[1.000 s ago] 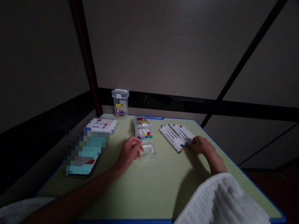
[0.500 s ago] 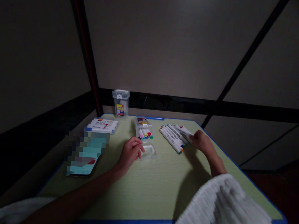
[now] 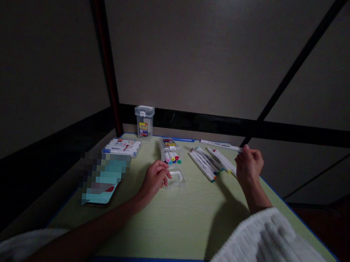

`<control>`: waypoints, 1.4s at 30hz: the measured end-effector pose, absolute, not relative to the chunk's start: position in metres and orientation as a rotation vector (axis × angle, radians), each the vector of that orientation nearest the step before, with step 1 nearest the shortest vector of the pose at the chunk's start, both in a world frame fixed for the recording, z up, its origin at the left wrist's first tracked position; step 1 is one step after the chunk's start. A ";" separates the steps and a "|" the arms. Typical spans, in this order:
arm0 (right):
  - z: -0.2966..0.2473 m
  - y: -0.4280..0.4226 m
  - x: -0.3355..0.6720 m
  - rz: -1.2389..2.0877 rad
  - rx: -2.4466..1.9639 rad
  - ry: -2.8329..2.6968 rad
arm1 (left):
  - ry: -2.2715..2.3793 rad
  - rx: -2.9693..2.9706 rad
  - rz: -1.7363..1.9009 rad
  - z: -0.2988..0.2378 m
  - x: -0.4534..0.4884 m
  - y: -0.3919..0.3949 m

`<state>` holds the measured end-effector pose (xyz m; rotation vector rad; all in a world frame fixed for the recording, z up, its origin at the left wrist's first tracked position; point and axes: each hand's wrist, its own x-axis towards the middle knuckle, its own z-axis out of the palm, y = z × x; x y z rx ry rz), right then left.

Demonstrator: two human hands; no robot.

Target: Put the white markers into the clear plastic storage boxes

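Observation:
My right hand is raised over the right side of the green table and pinches one white marker, held level and pointing left. Below it several white markers with coloured caps lie in a row on the table. My left hand rests on the table with curled fingers, touching the clear lid of an open plastic case that holds several markers with coloured ends.
A clear upright box stands at the table's far edge. A flat pack of markers lies at far left, with a blurred teal item in front of it. Dark walls and bars surround the table.
My right hand has lifted one marker off the row and raised it up and to the right. My left hand has stayed by the case lid.

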<state>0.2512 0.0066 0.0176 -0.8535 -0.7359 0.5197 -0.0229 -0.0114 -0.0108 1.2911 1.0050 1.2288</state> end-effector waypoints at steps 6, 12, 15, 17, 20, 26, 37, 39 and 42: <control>0.022 -0.002 0.220 0.988 -0.624 -0.701 | 1.030 1.214 1.252 -0.004 -0.022 -0.014; 0.019 -0.006 0.201 1.224 -0.579 -0.727 | 0.992 1.218 1.256 -0.001 -0.023 -0.017; 0.017 -0.007 0.193 1.262 -0.592 -0.747 | 0.989 1.200 1.232 -0.003 -0.022 -0.017; 0.015 -0.007 0.188 1.260 -0.609 -0.764 | 0.992 1.189 1.210 -0.003 -0.021 -0.016; 0.012 -0.008 0.182 1.234 -0.639 -0.784 | 1.002 1.180 1.195 -0.003 -0.020 -0.016; 0.012 -0.011 0.173 1.181 -0.717 -0.858 | 1.031 1.197 1.196 -0.005 -0.020 -0.017; 0.011 -0.014 0.168 1.256 -0.758 -0.919 | 1.170 1.158 1.312 0.004 -0.018 -0.019; 0.012 -0.014 0.168 1.259 -0.765 -0.909 | 1.166 1.133 1.295 0.006 -0.018 -0.020; 0.013 -0.014 0.168 1.266 -0.766 -0.905 | 1.150 1.116 1.281 0.006 -0.018 -0.021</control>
